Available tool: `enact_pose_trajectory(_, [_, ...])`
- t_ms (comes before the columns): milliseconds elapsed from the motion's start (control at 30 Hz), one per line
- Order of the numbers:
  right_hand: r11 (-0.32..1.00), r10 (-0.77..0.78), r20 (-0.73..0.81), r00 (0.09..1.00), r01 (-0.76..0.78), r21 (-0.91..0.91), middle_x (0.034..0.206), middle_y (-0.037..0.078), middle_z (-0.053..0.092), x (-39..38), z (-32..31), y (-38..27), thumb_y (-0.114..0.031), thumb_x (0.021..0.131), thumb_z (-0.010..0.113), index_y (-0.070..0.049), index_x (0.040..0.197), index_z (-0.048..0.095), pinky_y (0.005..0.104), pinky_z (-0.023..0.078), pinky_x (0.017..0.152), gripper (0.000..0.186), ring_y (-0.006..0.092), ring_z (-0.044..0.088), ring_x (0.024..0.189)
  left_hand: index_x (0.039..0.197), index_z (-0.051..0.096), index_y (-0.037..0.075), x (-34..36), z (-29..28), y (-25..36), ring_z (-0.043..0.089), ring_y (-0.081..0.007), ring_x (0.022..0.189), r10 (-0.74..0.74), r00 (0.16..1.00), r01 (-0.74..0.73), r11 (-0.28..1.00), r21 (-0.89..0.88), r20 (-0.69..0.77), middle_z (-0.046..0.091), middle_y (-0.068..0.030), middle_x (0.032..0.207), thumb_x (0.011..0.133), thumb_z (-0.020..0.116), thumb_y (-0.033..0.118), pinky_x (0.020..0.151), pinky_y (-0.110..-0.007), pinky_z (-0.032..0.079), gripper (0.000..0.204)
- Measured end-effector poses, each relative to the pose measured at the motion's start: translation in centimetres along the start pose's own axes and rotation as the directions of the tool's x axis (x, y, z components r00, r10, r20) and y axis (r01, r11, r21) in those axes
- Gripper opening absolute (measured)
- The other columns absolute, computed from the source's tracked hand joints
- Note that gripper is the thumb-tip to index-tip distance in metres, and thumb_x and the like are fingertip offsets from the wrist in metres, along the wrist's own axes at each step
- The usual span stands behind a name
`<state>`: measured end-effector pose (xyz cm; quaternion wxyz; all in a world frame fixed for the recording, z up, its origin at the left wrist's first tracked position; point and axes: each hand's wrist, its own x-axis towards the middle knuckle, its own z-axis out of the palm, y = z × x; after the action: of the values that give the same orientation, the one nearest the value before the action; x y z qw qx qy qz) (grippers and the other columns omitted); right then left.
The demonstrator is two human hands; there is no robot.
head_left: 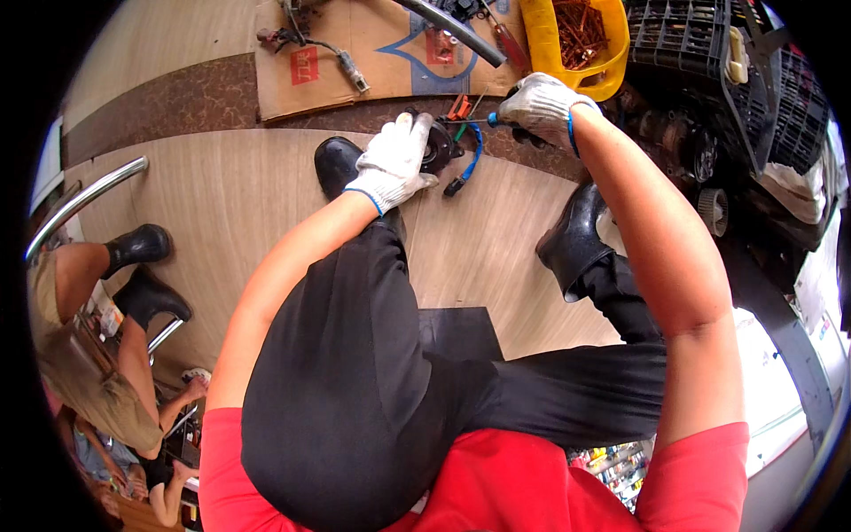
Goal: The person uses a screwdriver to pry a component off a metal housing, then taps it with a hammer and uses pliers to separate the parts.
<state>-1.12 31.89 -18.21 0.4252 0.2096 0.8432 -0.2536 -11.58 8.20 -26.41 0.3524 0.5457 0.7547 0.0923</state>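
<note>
My left hand [396, 158], in a white knit glove, is closed around a dark round motor-like part [436, 149] low over the floor; the glove hides much of it. From the right, my right hand [539, 111], gloved the same way, grips a screwdriver [493, 118]. Its blue end shows at the fingers, and its thin shaft points left toward the round part. A blue-sleeved cable [477, 152] hangs beside that part and ends in a black connector [454, 187]. An orange piece [459, 107] sits just above, with a bit of green wire near it.
Flattened cardboard [390, 75] lies ahead with a wire harness [341, 60] and a dark bar [456, 34] on it. A yellow container [612, 89] holds copper-coloured scraps. Black crates [678, 44] stand at the right. Another person's boots [146, 297] are at the left.
</note>
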Motion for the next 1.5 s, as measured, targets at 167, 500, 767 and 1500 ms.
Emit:
enact_pose_trajectory(167, [0.935, 0.276, -0.157, 0.948, -0.228, 0.272, 0.113, 0.027, 0.072, -3.3, 1.3, -5.0, -0.018, 0.088, 0.061, -0.002, 0.108, 0.077, 0.0471, 0.055, 0.096, 0.030, 0.0418, 0.070, 0.110, 0.150, 0.041, 0.002, 0.1, 0.1, 0.0, 0.058, -0.0450, 0.123, -0.028, 0.999, 0.028, 1.000, 0.012, 0.017, 0.052, -0.0280, 0.140, 0.068, 0.095, 0.033, 0.104, -0.050, 0.051, 0.103])
enact_pose_trajectory(500, [0.986, 0.129, -0.138, 0.982, -0.112, 0.123, 0.106, 0.024, 0.075, -2.8, 2.1, -4.0, -0.014, 0.084, 0.062, -0.001, 0.100, 0.079, 0.0468, 0.058, 0.091, 0.027, 0.0422, 0.073, 0.103, 0.147, 0.044, 0.002, 0.1, -0.2, 0.5, 0.059, -0.0449, 0.119, -0.002, 0.999, 0.003, 1.000, 0.010, -0.039, 0.053, -0.0251, 0.135, 0.067, 0.095, 0.031, 0.100, -0.051, 0.052, 0.100])
enact_pose_trajectory(767, [0.978, -0.056, 0.003, 0.998, 0.055, -0.201, 0.108, 0.024, 0.074, -1.1, 1.7, -1.5, -0.025, 0.086, 0.067, -0.001, 0.099, 0.079, 0.0446, 0.058, 0.090, 0.030, 0.0387, 0.073, 0.104, 0.147, 0.044, 0.002, 0.3, -0.9, 0.8, 0.059, -0.0449, 0.119, 0.006, 1.000, -0.006, 1.000, 0.030, -0.010, 0.054, -0.0251, 0.134, 0.066, 0.095, 0.031, 0.101, -0.051, 0.052, 0.100])
enact_pose_trajectory(1500, [0.634, 0.517, -0.504, 0.692, 0.085, 0.769, 0.139, 0.026, 0.062, -2.4, 1.3, -4.9, -0.052, 0.099, 0.060, -0.002, 0.141, 0.059, 0.0456, 0.048, 0.108, 0.066, 0.0395, 0.062, 0.127, 0.111, 0.068, 0.003, 3.7, -1.1, 5.7, 0.069, -0.0319, 0.102, 0.251, 0.923, -0.377, 0.748, -0.546, -0.292, 0.069, -0.0198, 0.105, 0.079, 0.077, 0.014, 0.090, -0.044, 0.054, 0.035])
